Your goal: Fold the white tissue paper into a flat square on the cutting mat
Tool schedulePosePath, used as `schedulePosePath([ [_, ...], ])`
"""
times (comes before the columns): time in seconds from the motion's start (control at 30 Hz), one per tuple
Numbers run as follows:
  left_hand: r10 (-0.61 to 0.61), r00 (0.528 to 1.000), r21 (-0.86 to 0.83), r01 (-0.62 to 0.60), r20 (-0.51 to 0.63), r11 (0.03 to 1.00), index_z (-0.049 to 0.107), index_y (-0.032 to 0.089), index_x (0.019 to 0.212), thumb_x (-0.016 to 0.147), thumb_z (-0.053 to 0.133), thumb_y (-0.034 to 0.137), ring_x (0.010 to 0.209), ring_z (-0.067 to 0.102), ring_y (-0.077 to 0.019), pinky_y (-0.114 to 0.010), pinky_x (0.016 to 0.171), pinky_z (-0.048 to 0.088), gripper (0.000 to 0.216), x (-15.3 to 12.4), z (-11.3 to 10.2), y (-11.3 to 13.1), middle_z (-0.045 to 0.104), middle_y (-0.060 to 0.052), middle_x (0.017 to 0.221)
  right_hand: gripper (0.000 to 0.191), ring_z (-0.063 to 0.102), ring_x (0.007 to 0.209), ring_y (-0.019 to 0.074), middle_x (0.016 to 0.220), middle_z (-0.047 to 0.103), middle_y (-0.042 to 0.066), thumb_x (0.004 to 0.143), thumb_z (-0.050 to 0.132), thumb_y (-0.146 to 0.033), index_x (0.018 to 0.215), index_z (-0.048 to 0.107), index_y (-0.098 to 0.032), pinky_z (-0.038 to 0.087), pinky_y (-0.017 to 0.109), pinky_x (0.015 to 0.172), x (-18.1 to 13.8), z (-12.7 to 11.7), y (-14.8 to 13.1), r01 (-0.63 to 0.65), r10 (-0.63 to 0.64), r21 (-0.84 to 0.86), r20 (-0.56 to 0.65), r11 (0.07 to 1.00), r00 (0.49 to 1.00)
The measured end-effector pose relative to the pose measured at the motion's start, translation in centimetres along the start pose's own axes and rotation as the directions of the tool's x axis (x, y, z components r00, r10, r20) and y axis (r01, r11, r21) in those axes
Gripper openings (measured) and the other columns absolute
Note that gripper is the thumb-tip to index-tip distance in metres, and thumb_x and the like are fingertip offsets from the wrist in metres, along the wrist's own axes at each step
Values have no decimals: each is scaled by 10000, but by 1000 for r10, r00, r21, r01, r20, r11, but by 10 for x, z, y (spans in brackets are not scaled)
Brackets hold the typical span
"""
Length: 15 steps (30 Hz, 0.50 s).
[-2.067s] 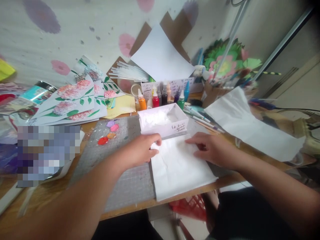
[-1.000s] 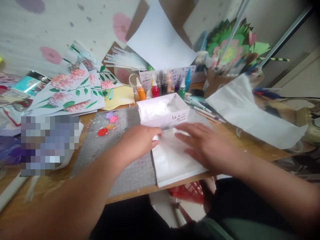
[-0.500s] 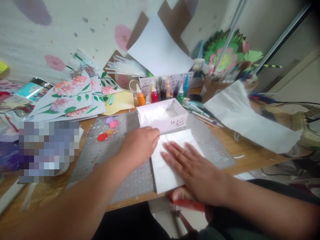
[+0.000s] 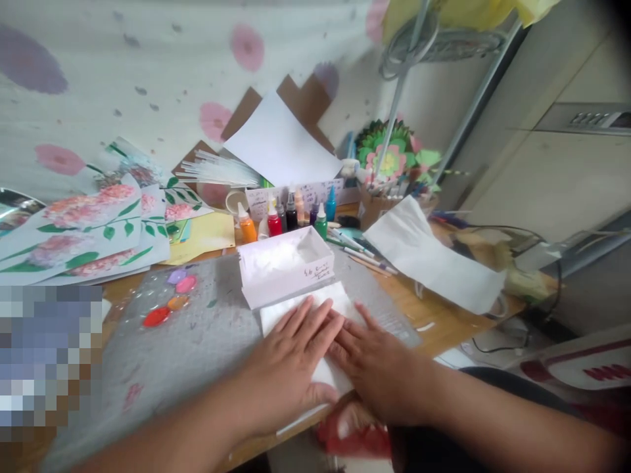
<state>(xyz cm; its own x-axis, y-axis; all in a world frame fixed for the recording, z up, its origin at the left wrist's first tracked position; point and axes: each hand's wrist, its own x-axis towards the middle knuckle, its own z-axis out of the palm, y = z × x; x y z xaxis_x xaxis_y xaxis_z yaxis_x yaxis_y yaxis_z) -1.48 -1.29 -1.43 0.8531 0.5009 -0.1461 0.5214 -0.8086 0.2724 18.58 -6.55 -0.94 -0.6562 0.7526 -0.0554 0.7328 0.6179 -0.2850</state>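
matt white paper sheet (image 4: 315,309) on a rough grey mat (image 4: 197,341), wooden table (image 4: 444,322).

Ahead of you a grey cutting mat (image 4: 197,335) covers the worktop (image 4: 444,322), with red, orange, pink and purple blobs of colour (image 4: 177,302) at its far left corner. An open white box (image 4: 290,286) stands on the mat, and behind it a row of small dye bottles (image 4: 275,223). To your left lie painted flower sheets (image 4: 89,230) and a yellow paper (image 4: 207,236). To your right, pens (image 4: 362,253) sit beside a loose white sheet (image 4: 428,259). A paper flower (image 4: 389,157) stands behind them.
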Motion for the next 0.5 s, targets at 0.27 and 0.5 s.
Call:
schedulePosePath([
  [0.27, 19, 999, -16, -19, 34, 1000, 180, 384, 1469, 875, 312, 655, 1419, -42, -360, -617, 1115, 85, 666, 0, -2, 0, -1, -60, 1568, 726, 373, 1344, 319, 1451, 429, 173, 800, 568, -544, 1378, 441, -124, 274, 497, 1095, -45, -50, 96, -670, 593, -67, -406, 740, 695],
  [0.5, 25, 1000, -84, -24, 12, 996, 241, 372, 1460, 843, 367, 679, 1425, -30, -355, -611, 1119, 90, 701, -2, -6, -2, 49, -50, 1578, 875, 456, 1223, 448, 1361, 448, 318, 782, 502, -622, 1386, 310, -20, 414, 551, 890, -36, -60, 165, -863, 780, 198, -553, 465, 294],
])
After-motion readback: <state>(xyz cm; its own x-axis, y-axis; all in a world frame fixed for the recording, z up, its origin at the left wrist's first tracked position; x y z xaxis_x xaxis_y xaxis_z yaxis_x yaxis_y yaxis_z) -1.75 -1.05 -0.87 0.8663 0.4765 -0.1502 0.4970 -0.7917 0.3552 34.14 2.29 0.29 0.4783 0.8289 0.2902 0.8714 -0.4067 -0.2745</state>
